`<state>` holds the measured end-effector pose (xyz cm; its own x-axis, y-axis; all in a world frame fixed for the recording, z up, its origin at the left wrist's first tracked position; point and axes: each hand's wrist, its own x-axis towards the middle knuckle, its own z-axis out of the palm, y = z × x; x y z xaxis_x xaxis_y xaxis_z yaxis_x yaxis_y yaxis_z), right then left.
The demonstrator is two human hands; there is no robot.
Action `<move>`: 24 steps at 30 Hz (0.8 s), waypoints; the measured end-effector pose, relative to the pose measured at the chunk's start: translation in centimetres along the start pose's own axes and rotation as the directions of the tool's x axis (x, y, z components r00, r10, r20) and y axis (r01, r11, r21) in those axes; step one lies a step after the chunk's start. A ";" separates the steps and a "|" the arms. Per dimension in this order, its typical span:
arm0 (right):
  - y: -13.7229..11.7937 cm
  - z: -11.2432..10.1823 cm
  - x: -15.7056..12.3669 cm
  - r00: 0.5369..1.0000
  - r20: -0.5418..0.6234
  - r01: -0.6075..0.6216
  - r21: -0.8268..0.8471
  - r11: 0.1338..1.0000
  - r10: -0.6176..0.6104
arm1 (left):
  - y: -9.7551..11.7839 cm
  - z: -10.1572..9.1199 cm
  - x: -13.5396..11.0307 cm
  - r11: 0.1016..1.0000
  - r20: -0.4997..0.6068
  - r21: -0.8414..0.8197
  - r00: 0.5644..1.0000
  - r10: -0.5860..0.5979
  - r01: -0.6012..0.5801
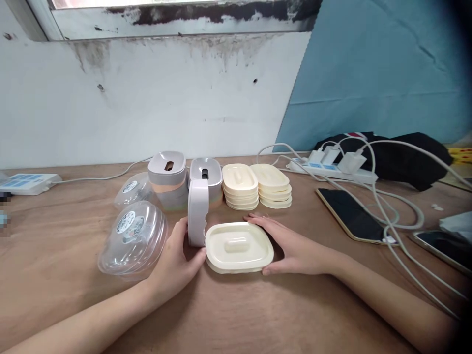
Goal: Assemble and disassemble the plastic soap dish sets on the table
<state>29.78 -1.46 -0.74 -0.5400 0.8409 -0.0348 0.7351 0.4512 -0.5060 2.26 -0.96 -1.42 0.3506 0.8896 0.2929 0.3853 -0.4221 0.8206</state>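
A cream oval lid [239, 247] with a raised bar in its middle lies flat in front of me, perhaps with another lid beneath it. At its right end is my right hand [285, 244], fingers at the far edge and thumb at the near corner. My left hand [180, 258] is closed around the lower end of a pale grey tissue-box cover [197, 211], which stands on its side at the lid's left end. The left thumb reaches the lid's near left corner. Part of the left fingers is hidden behind the cover.
Behind stand two stacks of cream lids [240, 184] [275, 184] and grey tissue boxes [167, 179] [205, 172]. Clear plastic domes [136, 238] lie left. Right are a phone [354, 216], white cables [376, 187] and a power strip [332, 170]. Another power strip [29, 183] sits far left.
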 end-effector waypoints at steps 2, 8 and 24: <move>0.1 0.1 0.0 1.000 -0.005 0.005 -0.004 1.000 -0.005 | 0.1 0.0 0.1 1.000 -0.004 0.003 1.000 0.007 -0.007; -0.1 0.5 0.2 0.998 -0.065 0.014 -0.018 1.000 -0.015 | 0.0 -0.1 0.0 0.999 -0.026 0.012 0.999 0.043 -0.043; -1.1 1.0 0.7 0.983 -0.170 0.068 0.012 0.998 -0.065 | 0.7 0.0 -0.3 0.796 0.403 0.327 0.837 0.370 -0.510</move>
<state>28.15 -1.68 -1.06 -0.5089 0.8484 0.1455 0.6919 0.5038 -0.5172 2.38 -1.54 -0.93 0.7804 0.5175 0.3510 0.4072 -0.8465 0.3429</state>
